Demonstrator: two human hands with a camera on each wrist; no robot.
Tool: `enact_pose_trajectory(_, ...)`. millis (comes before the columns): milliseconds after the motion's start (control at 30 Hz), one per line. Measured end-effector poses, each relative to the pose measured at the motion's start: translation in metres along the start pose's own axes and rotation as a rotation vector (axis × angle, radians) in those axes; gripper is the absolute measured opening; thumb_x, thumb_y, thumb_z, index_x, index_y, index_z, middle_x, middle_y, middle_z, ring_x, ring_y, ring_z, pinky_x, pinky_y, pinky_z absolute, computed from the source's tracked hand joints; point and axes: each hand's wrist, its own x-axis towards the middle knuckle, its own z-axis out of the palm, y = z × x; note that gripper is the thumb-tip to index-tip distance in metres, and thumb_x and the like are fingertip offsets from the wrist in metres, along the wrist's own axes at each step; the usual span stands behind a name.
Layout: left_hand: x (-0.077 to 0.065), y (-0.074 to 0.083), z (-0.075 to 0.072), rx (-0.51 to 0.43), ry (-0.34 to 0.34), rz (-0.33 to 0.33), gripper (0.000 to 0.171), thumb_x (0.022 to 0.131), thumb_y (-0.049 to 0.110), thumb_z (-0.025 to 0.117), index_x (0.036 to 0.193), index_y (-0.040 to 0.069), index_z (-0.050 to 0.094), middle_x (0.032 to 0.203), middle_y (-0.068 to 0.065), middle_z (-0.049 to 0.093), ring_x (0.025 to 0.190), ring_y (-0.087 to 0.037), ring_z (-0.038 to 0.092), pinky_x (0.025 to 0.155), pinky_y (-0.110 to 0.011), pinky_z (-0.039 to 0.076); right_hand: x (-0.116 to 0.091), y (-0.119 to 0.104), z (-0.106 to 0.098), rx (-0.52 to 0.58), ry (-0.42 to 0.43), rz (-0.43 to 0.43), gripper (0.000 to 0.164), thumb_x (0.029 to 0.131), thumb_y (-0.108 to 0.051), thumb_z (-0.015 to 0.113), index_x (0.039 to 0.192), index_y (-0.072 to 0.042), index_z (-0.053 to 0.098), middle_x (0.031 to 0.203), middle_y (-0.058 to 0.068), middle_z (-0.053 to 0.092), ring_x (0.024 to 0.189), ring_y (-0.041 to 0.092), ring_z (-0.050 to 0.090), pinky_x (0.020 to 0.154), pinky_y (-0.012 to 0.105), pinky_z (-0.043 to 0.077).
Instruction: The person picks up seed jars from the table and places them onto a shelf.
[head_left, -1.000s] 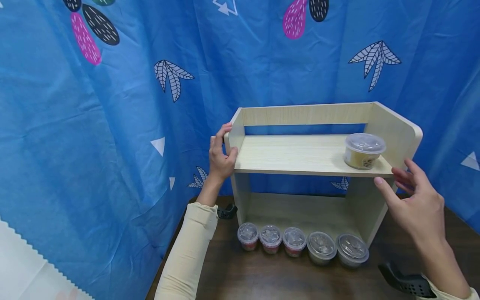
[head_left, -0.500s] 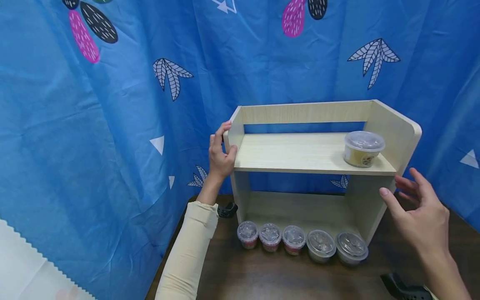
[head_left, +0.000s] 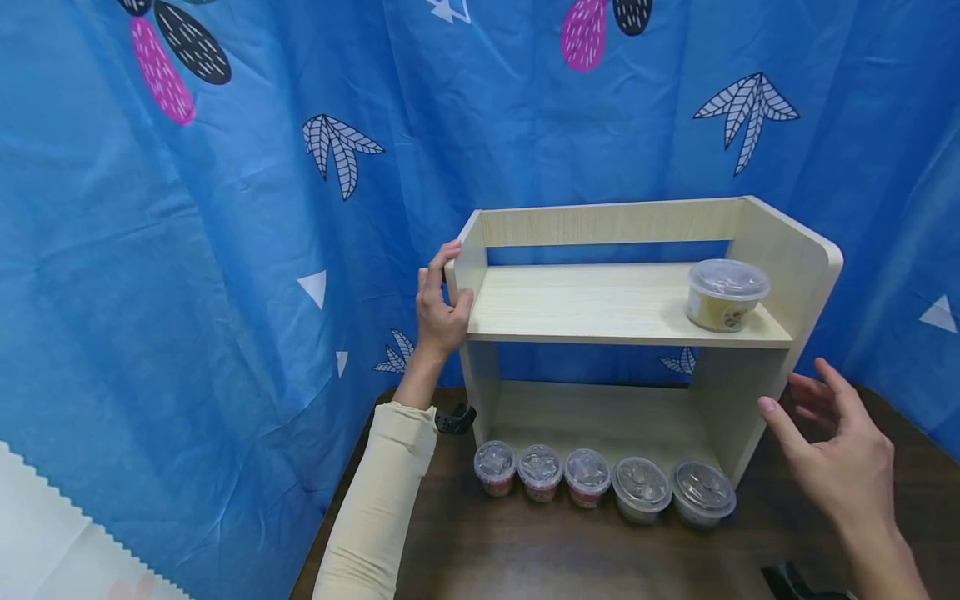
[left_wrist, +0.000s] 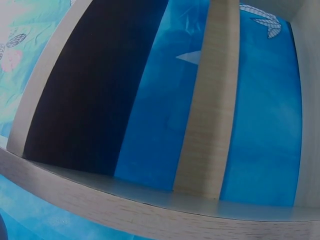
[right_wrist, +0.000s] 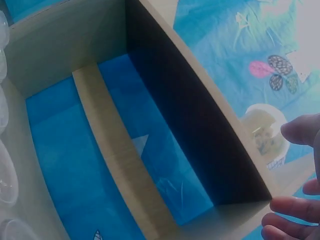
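Note:
A pale wooden two-tier shelf [head_left: 577, 304] stands on the table in the head view. My left hand [head_left: 439, 321] grips its left side panel, fingers at the outer front edge and thumb on the inner side. In the left wrist view only the shelf [left_wrist: 150, 215] shows, no hand. My right hand [head_left: 843, 450] is held with spread, loosely bent fingers beside the right panel, holding nothing. The right wrist view shows thumb and fingertips [right_wrist: 302, 132] close to the panel's edge. A round lidded tub [head_left: 726, 296] with a yellow label sits on the upper board's right end.
Along the shelf's front stand three small lidded cups [head_left: 542, 473] with red in them and two larger lidded cups [head_left: 642, 490]. A dark brown table [head_left: 570, 558] lies beneath. Behind everything hangs a blue patterned curtain [head_left: 465, 125].
My right hand has moved down and slightly away from the shelf's right panel. The left hand keeps its grip, and the tub and cups stay in place.

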Motion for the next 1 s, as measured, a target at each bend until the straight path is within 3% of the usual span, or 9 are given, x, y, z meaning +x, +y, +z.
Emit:
enact_pose_trajectory(100,0.000,0.000,0.000,-0.006,0.004,0.006,0.050,0.081,-0.002,0.055,0.131,0.002,0.049,0.143,-0.014,0.052,0.112,-0.036,0.048,0.087,-0.045,0.038,-0.003,0.005,0.001,-0.005,-0.008,-0.003,0.078,0.090,-0.029,0.072,0.156,-0.018,0.032,0.140,0.020,0.054,0.122,0.028,0.058,0.080,0.001,0.030)
enact_pose_trajectory(167,0.000,-0.001,0.000,-0.006,0.006,0.008,0.050,0.081,-0.001,0.055,0.131,0.002,0.049,0.143,-0.015,0.052,0.113,-0.036,0.048,0.088,-0.045,0.038,-0.005,0.008,0.002,0.008,-0.008,-0.018,0.078,0.089,-0.028,0.072,0.155,-0.016,0.032,0.139,0.021,0.055,0.120,0.017,0.060,0.081,0.000,0.030)
enact_pose_trajectory(267,0.001,0.000,0.000,-0.003,0.006,0.005,0.051,0.081,-0.002,0.055,0.131,0.003,0.049,0.143,-0.014,0.052,0.112,-0.036,0.048,0.087,-0.046,0.039,-0.007,0.013,0.003,0.035,0.006,-0.041,0.078,0.087,-0.027,0.075,0.154,-0.017,0.035,0.136,0.022,0.057,0.103,-0.019,0.049,0.081,0.000,0.031)
enact_pose_trajectory(333,0.001,0.000,0.000,-0.001,0.004,0.004,0.050,0.081,-0.002,0.055,0.131,0.003,0.049,0.143,-0.014,0.052,0.112,-0.036,0.047,0.087,-0.046,0.040,-0.007,0.017,0.004,0.056,0.011,-0.057,0.078,0.086,-0.025,0.076,0.153,-0.016,0.037,0.134,0.023,0.058,0.087,-0.030,0.035,0.078,-0.001,0.031)
enact_pose_trajectory(600,0.000,0.000,0.000,-0.007,0.007,0.012,0.049,0.082,-0.002,0.055,0.130,0.002,0.049,0.142,-0.016,0.052,0.117,-0.036,0.048,0.089,-0.046,0.038,-0.015,0.028,0.008,0.048,-0.021,-0.039,0.080,0.086,-0.027,0.076,0.154,-0.015,0.036,0.132,0.026,0.058,0.086,-0.030,0.034,0.070,-0.002,0.031)
enact_pose_trajectory(1000,0.000,0.002,0.002,0.007,0.009,-0.014,0.050,0.082,-0.001,0.055,0.131,0.003,0.050,0.143,-0.013,0.052,0.114,-0.035,0.047,0.088,-0.046,0.040,-0.027,0.043,0.017,0.081,-0.007,-0.028,0.078,0.084,-0.022,0.078,0.151,-0.015,0.039,0.130,0.020,0.062,0.087,-0.028,0.040,0.075,-0.003,0.031)
